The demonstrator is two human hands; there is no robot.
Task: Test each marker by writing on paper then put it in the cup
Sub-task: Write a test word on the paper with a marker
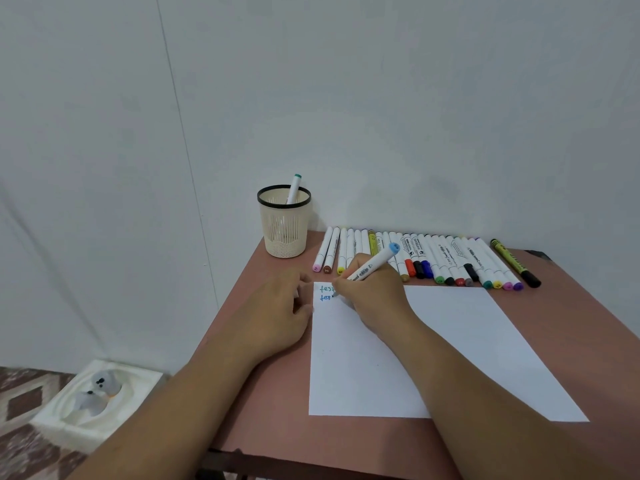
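Head view, right hand (372,299) gripping blue marker (375,262), tip seemingly on paper (450,341)

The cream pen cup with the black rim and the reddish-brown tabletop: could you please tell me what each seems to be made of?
The cream pen cup with the black rim looks like moulded matte plastic: its wall has slotted openings above a fine mesh base. The reddish-brown tabletop appears to be a smooth, matte laminate or painted board; no wood grain shows, so I cannot be sure.

Blue-capped white marker (372,266) tilted, tip on white paper (450,341) near cup (284,230).
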